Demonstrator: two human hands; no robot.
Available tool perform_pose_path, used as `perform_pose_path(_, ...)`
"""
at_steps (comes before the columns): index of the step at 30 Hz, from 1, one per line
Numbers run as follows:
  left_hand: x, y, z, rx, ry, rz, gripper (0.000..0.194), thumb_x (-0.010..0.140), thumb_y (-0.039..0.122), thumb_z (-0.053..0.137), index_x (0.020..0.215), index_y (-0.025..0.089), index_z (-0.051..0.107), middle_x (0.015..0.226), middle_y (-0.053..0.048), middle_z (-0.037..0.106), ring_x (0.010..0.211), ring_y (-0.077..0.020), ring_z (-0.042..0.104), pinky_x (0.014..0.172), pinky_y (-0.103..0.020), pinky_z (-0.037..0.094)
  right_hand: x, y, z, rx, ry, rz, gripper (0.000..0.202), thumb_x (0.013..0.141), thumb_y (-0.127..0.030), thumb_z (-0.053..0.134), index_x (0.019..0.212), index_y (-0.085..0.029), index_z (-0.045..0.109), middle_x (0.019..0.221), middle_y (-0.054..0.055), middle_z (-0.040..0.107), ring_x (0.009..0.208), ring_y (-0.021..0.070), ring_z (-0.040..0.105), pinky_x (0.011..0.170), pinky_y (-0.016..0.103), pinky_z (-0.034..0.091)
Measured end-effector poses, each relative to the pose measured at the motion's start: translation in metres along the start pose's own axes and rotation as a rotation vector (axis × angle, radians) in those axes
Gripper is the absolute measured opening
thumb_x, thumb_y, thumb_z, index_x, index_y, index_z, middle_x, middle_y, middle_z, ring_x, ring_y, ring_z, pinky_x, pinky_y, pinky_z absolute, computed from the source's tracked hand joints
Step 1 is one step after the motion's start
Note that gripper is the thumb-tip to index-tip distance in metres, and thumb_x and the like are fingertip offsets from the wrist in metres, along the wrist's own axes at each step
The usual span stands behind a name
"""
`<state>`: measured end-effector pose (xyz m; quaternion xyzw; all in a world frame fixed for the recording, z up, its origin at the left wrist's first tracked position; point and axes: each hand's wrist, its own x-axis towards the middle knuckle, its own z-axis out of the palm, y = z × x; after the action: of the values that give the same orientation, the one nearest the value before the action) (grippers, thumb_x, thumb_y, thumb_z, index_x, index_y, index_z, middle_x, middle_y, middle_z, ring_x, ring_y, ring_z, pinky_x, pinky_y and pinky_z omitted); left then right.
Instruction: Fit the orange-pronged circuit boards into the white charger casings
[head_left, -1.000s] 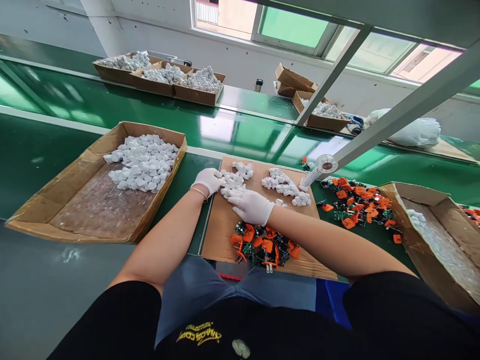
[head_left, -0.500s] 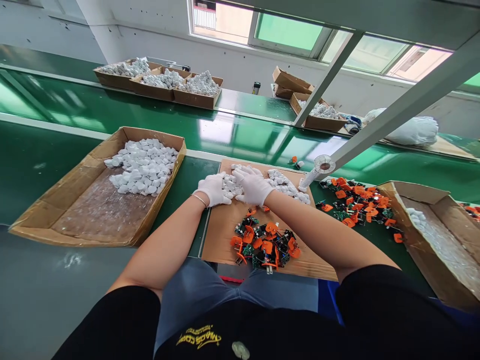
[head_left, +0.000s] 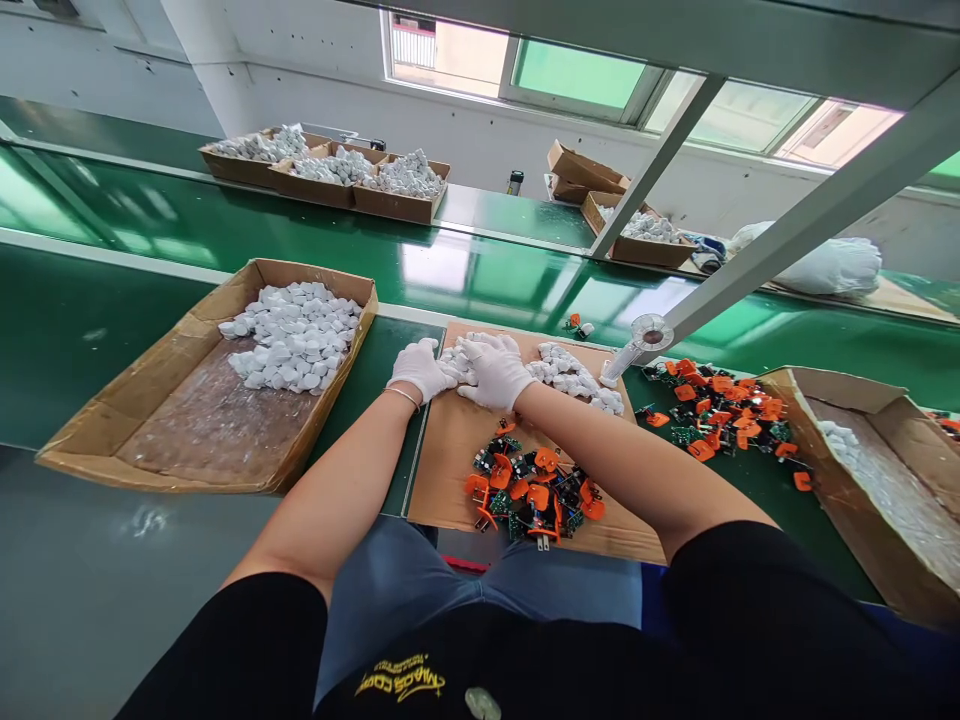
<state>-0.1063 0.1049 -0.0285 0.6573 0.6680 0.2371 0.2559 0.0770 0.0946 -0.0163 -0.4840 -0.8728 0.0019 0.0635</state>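
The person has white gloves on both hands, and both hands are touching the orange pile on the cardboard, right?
Not the orange pile: the head view shows the left hand and right hand touching white pieces on the cardboard. Both do wear white gloves.

Between the left hand (head_left: 418, 370) and the right hand (head_left: 496, 372), a heap of pieces (head_left: 455, 364) is sitting at the far left of the cardboard (head_left: 442, 475), a second heap (head_left: 568, 370) is lying rightward, and a pile of plugs (head_left: 536, 493) is resting nearer the person. One box (head_left: 180, 425) is standing to the left, while loose plugs (head_left: 724, 408) are lying on the right beside another box (head_left: 862, 525). Behind, three boxes (head_left: 401, 206) are lining up left of a fourth box (head_left: 652, 252).
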Motion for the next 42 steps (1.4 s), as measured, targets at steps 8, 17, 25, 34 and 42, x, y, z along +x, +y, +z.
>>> perform_pose_path(8,0.009,-0.004,0.014,-0.071,0.022,0.087,0.064,0.07,0.022,0.077,0.131,0.017,0.059,0.101,-0.005,0.076,0.088,-0.0176,0.07,0.09,-0.029,0.057,-0.002,0.007,-0.004,0.006,0.057,-0.027,0.048,0.09,-0.036,0.054,0.134,-0.017,0.057,0.148,0.019,0.055,0.138,0.0375,0.046,0.113,0.06,0.026)
perform_pose_path(17,0.008,-0.004,0.005,0.031,0.026,0.118,0.041,0.074,0.019,0.071,0.115,0.016,0.07,0.108,-0.008,0.075,0.098,-0.022,0.07,0.095,-0.029,0.055,-0.007,0.017,-0.002,0.044,0.084,-0.056,0.06,0.081,-0.038,0.069,0.138,-0.024,0.057,0.152,0.014,0.054,0.141,0.0406,0.042,0.114,0.067,0.023)
perform_pose_path(25,-0.003,0.002,-0.012,0.163,-0.036,0.075,0.025,0.068,0.031,0.081,0.087,0.018,0.07,0.095,-0.012,0.075,0.099,-0.0312,0.07,0.088,-0.036,0.054,-0.013,0.028,0.007,-0.074,0.098,-0.257,0.034,0.1,-0.029,0.047,0.128,-0.032,0.067,0.159,0.003,0.047,0.15,0.0361,0.032,0.113,0.067,0.02)
perform_pose_path(34,0.005,-0.008,-0.005,0.064,-0.114,0.119,0.026,0.073,0.036,0.079,0.091,0.018,0.074,0.088,-0.005,0.077,0.085,-0.0201,0.072,0.083,-0.027,0.056,-0.014,0.026,0.009,-0.059,0.127,-0.212,0.031,0.101,-0.03,0.046,0.122,-0.027,0.069,0.155,0.007,0.053,0.149,0.0346,0.035,0.114,0.064,0.019)
perform_pose_path(42,0.005,-0.004,-0.003,0.032,-0.107,0.113,0.025,0.067,0.029,0.081,0.09,0.019,0.076,0.092,-0.004,0.078,0.09,-0.0206,0.072,0.087,-0.027,0.056,-0.012,0.02,0.002,-0.001,0.12,-0.091,0.036,0.1,-0.04,0.048,0.127,-0.025,0.068,0.144,0.01,0.063,0.135,0.0361,0.047,0.111,0.06,0.026)
